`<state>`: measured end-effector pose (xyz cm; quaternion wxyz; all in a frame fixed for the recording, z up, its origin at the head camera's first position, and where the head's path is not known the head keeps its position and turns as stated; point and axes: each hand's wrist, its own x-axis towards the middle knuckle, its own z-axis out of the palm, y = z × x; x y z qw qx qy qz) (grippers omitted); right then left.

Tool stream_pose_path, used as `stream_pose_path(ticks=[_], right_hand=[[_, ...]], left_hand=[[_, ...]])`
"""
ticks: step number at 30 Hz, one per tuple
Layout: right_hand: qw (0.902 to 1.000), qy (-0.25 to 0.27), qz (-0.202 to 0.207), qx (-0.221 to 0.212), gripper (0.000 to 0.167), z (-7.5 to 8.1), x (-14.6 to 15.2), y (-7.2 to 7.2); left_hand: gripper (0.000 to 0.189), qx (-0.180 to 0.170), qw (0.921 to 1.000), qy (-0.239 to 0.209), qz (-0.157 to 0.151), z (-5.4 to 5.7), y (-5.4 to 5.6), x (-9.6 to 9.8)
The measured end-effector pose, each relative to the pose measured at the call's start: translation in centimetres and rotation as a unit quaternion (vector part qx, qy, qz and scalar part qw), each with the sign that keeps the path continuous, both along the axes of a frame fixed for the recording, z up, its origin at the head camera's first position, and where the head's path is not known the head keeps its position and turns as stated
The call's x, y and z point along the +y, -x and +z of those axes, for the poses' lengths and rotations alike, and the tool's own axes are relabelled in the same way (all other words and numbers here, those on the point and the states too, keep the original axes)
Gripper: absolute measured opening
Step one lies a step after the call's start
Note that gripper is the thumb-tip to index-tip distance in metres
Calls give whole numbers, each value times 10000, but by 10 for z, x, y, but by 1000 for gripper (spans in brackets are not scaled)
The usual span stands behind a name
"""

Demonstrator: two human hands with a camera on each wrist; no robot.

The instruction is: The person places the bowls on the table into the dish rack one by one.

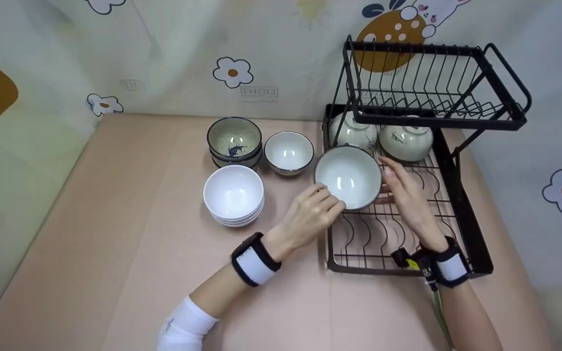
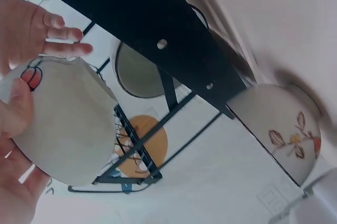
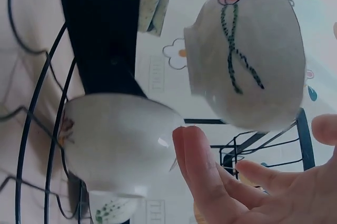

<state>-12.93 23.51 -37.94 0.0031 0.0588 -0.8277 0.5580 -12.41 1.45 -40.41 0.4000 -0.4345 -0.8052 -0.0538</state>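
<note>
Left hand is clamped on a bowl, pinching the rim between 7 and 8 o'clock. Right hand is at about 3 o'clock with its fingers stretched out and not gripping anything — can't tell if they actually touch the bowl. The bowl's pale inside faces the head cam and it's up in the air over the left part of a black 2-tier dish rack; the right wrist view shows red loops and green braided lines on its outside. Going out from there, 2 bowls sit upside down at the back of the lower tier, a patterned bowl at 12 o'clock and another bowl at 2. The upper tier is out around 1 to 2 o'clock. Off the rack, a small dark-rimmed bowl is at 10, with a greenish bowl stack just beyond it and a white bowl stack at 9 — all on a pinkish-tan table. Behind everything toward 12 there's a flower-print sheet.
</note>
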Motion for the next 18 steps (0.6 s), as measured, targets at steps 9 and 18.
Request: stream_pose_path(ticks=[9, 18], right_hand=[[9974, 431, 413, -410, 50, 0, 5, 1], [9857, 1169, 370, -1157, 46, 1, 8, -2]], left_hand=[[8, 69, 9989, -67, -465, -7, -6, 16], [8, 132, 9979, -88, -631, -7, -8, 21]])
